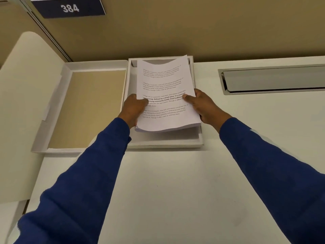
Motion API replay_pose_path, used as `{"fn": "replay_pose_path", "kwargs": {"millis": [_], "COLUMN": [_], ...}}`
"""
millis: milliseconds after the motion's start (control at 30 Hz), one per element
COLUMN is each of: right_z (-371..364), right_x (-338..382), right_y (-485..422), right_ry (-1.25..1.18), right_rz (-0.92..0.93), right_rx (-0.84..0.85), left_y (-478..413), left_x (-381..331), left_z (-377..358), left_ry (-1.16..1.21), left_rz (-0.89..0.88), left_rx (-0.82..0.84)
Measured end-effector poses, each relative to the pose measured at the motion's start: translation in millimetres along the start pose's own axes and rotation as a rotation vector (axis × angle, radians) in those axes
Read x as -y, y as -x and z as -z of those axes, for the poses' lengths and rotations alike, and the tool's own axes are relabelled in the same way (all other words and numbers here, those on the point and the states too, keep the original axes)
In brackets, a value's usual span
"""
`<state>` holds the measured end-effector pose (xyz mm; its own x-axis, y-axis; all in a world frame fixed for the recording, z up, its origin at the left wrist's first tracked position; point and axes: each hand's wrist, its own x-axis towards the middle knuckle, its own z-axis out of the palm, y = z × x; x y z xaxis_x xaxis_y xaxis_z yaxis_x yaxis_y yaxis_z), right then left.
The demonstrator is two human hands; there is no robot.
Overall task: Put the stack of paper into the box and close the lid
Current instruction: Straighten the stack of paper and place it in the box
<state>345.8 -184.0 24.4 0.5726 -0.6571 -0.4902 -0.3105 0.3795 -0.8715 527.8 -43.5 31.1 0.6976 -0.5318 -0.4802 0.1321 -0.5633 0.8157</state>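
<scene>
Two hands in blue, soft-looking sleeves are holding a stack of paper (165, 95) over a flat white box (196, 138). The left hand (132, 107) is gripping the stack's 9 o'clock edge, thumb pressing on top and the other fingers hiding under the sheets. The right hand (204, 105) is gripping the 3 o'clock edge the same way, thumb on top. The sheets are thin and white with rows of small black print, and the far end is bending and curling up a little. The near end of the stack is hovering above the box floor. The lid (91, 106) is lying open at 9 o'clock of the box, a flat rectangle with white rims and a tan inside. Everything is sitting on a smooth white table (167, 191). A shiny metal slot (274, 80) is sitting in the table at 3 o'clock.
</scene>
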Motion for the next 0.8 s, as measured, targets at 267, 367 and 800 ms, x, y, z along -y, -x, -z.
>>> {"fn": "replay_pose_path", "kwargs": {"millis": [267,367,800], "right_z": [-31,-35,-49], "right_x": [-2,-7,-15], "right_y": [-28,-32,-18], "right_ry": [0.319,0.428,0.6], "right_rz": [-0.057,-0.049,0.108], "right_rx": [-0.195,-0.227,-0.335], "left_y": [-25,-30,-27], "left_x": [9,15,32], "left_z": [-6,-8,-18], "left_ry": [-0.248,-0.329,-0.579], "left_rz": [-0.081,-0.11,-0.228], "left_rx": [-0.068,-0.09,-0.27]}}
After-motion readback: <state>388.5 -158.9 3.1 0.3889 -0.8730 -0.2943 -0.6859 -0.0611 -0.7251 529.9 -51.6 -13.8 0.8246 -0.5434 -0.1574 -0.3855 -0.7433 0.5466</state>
